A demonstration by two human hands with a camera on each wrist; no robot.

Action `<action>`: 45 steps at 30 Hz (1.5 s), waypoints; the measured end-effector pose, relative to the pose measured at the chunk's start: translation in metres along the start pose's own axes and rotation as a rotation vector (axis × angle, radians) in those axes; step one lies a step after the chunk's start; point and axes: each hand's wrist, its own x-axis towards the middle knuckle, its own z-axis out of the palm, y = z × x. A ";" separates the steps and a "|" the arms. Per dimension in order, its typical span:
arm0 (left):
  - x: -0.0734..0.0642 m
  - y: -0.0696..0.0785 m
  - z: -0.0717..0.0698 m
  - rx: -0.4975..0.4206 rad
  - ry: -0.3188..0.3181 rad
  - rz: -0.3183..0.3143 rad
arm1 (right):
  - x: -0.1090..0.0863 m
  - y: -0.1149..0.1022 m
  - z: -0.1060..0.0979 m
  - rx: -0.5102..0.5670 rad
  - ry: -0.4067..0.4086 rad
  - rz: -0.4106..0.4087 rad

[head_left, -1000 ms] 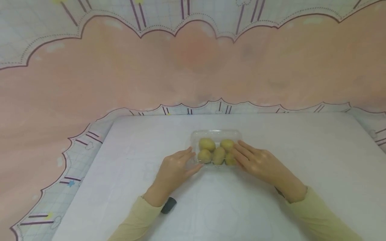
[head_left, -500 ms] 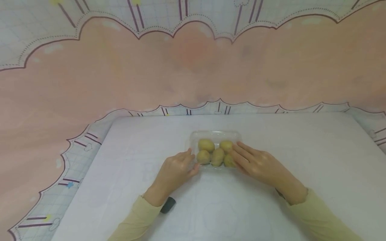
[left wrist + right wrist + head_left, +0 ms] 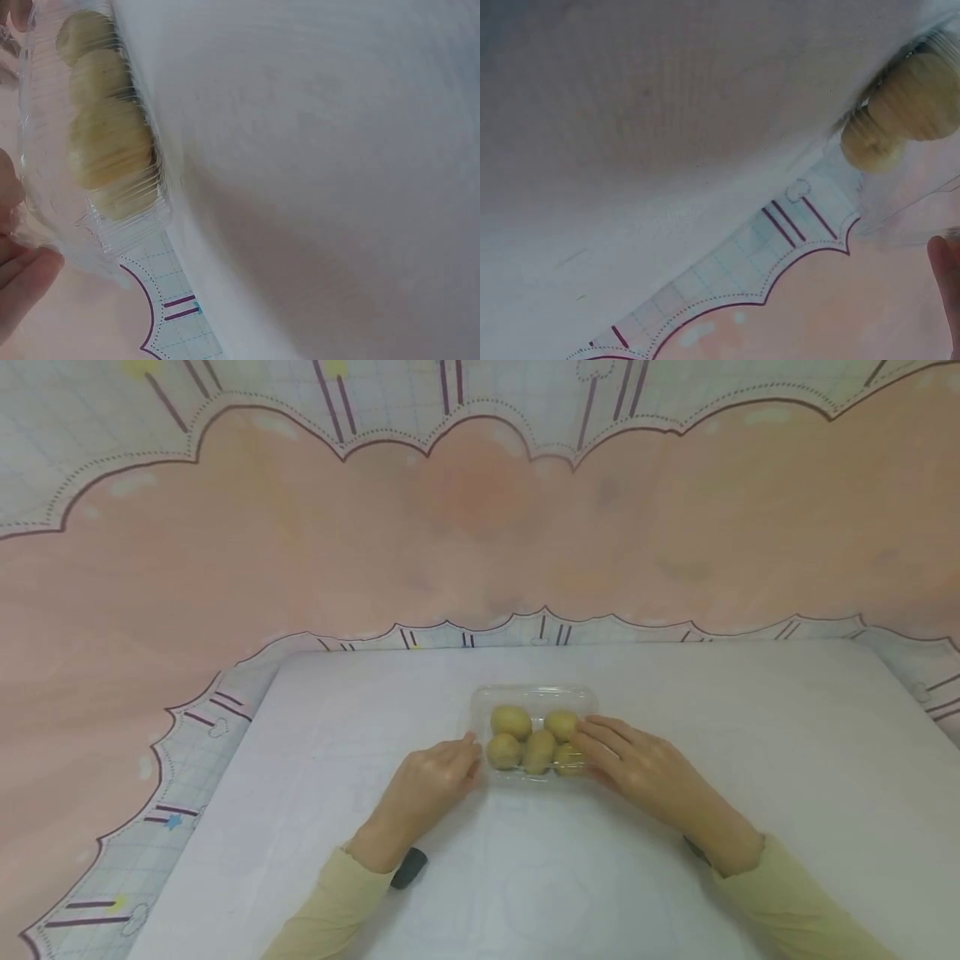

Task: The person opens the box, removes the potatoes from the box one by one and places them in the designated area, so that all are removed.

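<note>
A clear plastic box (image 3: 536, 695) with a clear lid lies on the white table. Inside are several yellow-brown oval things like small potatoes (image 3: 511, 723), also seen through the ribbed wall in the left wrist view (image 3: 110, 142). At the box's left end, my left hand (image 3: 431, 781) pinches the plastic edge; its fingertips (image 3: 34, 274) show at a corner in the left wrist view. My right hand (image 3: 645, 772) rests on the box's right end, fingers stretched over the lid and partly covering the contents. One right fingertip (image 3: 939, 255) shows beside the plastic in the right wrist view.
The white tabletop (image 3: 360, 693) spreads around the box. Behind and left of it hangs a peach-coloured cloth (image 3: 480, 527) with a scalloped, striped border. A small black piece (image 3: 408, 868) sits against the left wrist.
My left thumb has drawn back from the box's front edge and is tucked under the hand. The box has shifted barely in view; my right hand stays on its right end.
</note>
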 end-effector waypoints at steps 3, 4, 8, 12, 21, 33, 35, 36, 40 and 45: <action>0.000 -0.001 -0.001 -0.028 0.007 -0.013 | -0.001 0.000 0.000 0.007 -0.007 0.017; 0.000 -0.001 -0.002 -0.034 0.011 -0.018 | -0.001 0.000 0.000 0.011 -0.009 0.023; 0.001 -0.002 -0.004 -0.047 0.033 -0.037 | -0.001 -0.001 -0.002 0.059 -0.005 0.058; 0.000 -0.004 -0.007 -0.052 0.051 -0.056 | 0.000 -0.001 -0.006 0.101 -0.008 0.089; -0.001 -0.012 -0.014 -0.142 0.081 -0.103 | 0.001 0.005 -0.013 0.125 -0.015 0.094; -0.002 -0.018 -0.018 -0.237 0.110 -0.233 | -0.001 0.013 -0.020 0.122 0.038 0.140; -0.002 -0.019 -0.018 -0.252 0.122 -0.245 | 0.001 0.013 -0.021 0.121 0.045 0.152; -0.002 -0.019 -0.017 -0.259 0.124 -0.252 | 0.001 0.014 -0.021 0.122 0.050 0.159; -0.002 -0.020 -0.015 -0.284 0.131 -0.295 | 0.003 0.015 -0.023 0.127 0.047 0.202; -0.003 -0.022 -0.013 -0.314 0.132 -0.350 | 0.004 0.016 -0.025 0.123 0.049 0.247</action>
